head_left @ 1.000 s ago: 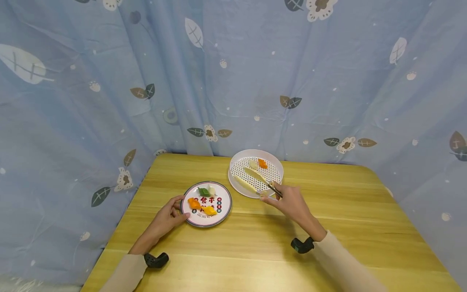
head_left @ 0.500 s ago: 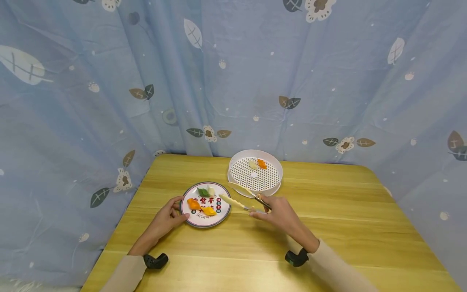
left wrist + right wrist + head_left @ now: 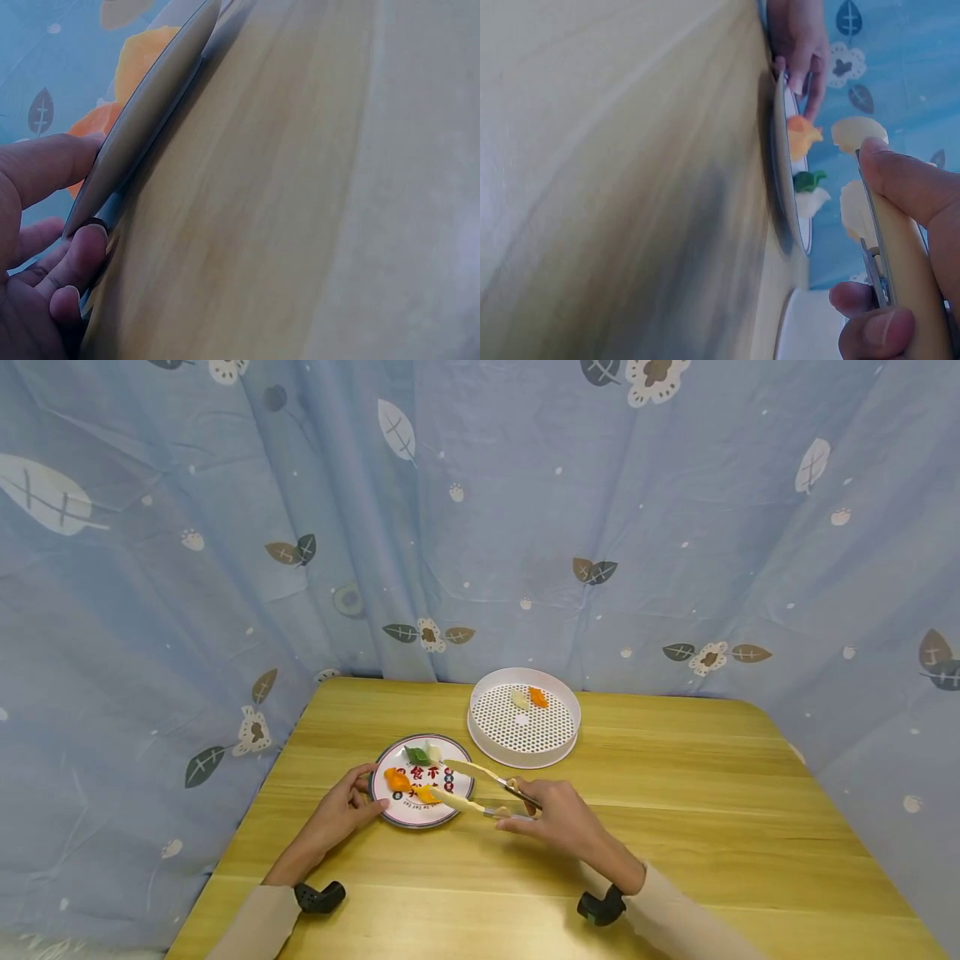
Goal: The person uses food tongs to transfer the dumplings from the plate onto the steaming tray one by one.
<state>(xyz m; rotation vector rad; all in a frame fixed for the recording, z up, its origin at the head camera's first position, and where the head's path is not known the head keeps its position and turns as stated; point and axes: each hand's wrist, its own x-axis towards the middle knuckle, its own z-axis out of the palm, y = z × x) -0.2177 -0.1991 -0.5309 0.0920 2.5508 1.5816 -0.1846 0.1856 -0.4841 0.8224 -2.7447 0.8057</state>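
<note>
My left hand (image 3: 347, 800) grips the left rim of a round white plate (image 3: 405, 815) with printed red and dark characters. The thumb lies over the rim and fingers are under it in the left wrist view. On the plate are small dumpling-like pieces: orange (image 3: 397, 779), yellow (image 3: 425, 794), green (image 3: 416, 756) and white (image 3: 434, 752). My right hand (image 3: 566, 818) holds a pair of tongs (image 3: 468, 770) with cream tips and metal handles. The spread tips reach over the plate's right side. The lower tip is at the yellow piece and partly covers it; contact cannot be told.
Behind and right of the plate stands a white round steamer tray (image 3: 510, 758) with a perforated base. It holds a pale piece (image 3: 519, 698) and an orange piece (image 3: 537, 697). Both stand on a wooden table (image 3: 675, 777), backed by a blue patterned curtain (image 3: 487, 527).
My right hand has carried the tongs left and toward me, from over the steamer tray to over the plate. The left hand and plate have stayed in place.
</note>
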